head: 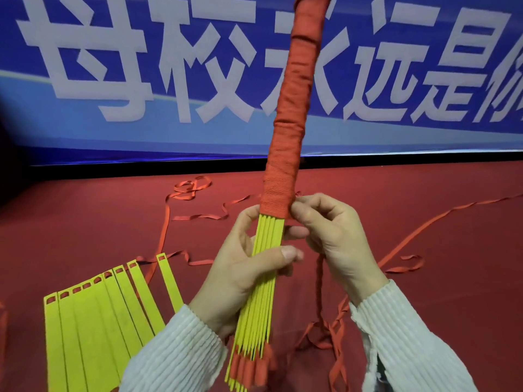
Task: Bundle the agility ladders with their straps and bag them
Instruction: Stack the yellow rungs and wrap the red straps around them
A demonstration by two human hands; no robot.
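Banner [198, 66] characters "母校永远是"

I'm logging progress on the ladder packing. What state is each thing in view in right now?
Held rung bundle: stacked, tilted up, upper part wound in red strap.
Strap wrap: tight coil that ends just above the hands.
Left hand: grips the bare rungs.
Right hand: fingers pinch the wrap's lower edge.
Second ladder's rungs: fanned flat on the red surface, unbundled.
Loose straps: lying tangled.
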